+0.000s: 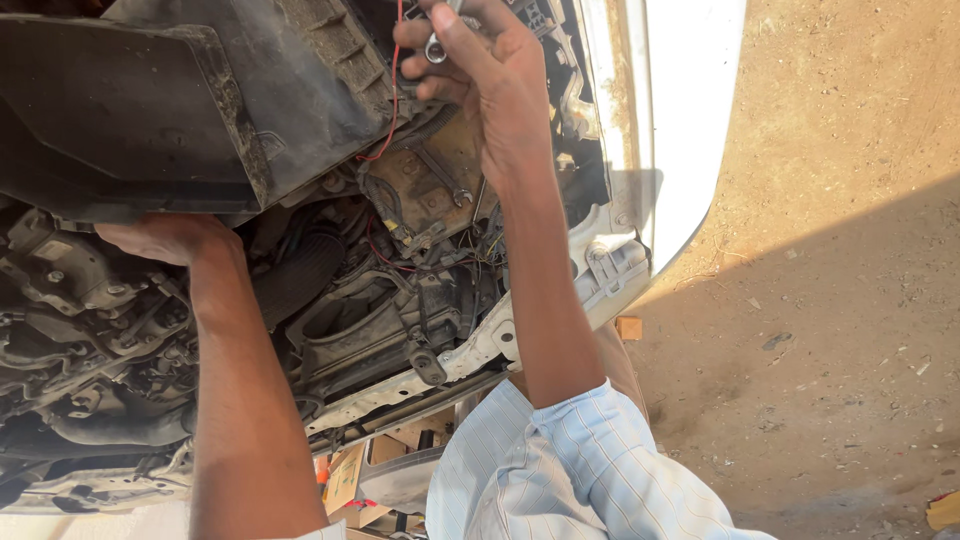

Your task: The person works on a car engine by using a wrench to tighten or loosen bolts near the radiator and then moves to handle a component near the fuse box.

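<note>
Nearest the camera is a pale striped sleeve (pixel 590 470), pushed up above the elbow of the right arm, with a few cardboard boxes (pixel 360 480) on the ground below the car's front edge. The bare left forearm runs up the left side of the view, and the left hand (pixel 170 238) lies palm down on the underside edge of a big black housing (pixel 130 110); its fingers are tucked out of sight beneath that edge, so whether they are curled round anything cannot be told.

Between the two arms sits the crowded engine bay (pixel 380 300): hoses, brackets, a thin red wire (pixel 392 110) dropping down toward a rusty brown plate (pixel 440 180), where a loose spanner (pixel 445 180) lies.

Farthest in, the right hand (pixel 490 75) reaches deep along the white wing (pixel 660 120). Its thumb and fingers are pressed together round a small shiny wrench (pixel 437 45), the ring end showing just under the thumb. The wrench's long axis runs up and away from the palm, toward the top of the view, its far end cut off. The right hand is the only one on it; the left is well apart, down to the left. Sunlit dirt (pixel 830 300) lies beyond the car
</note>
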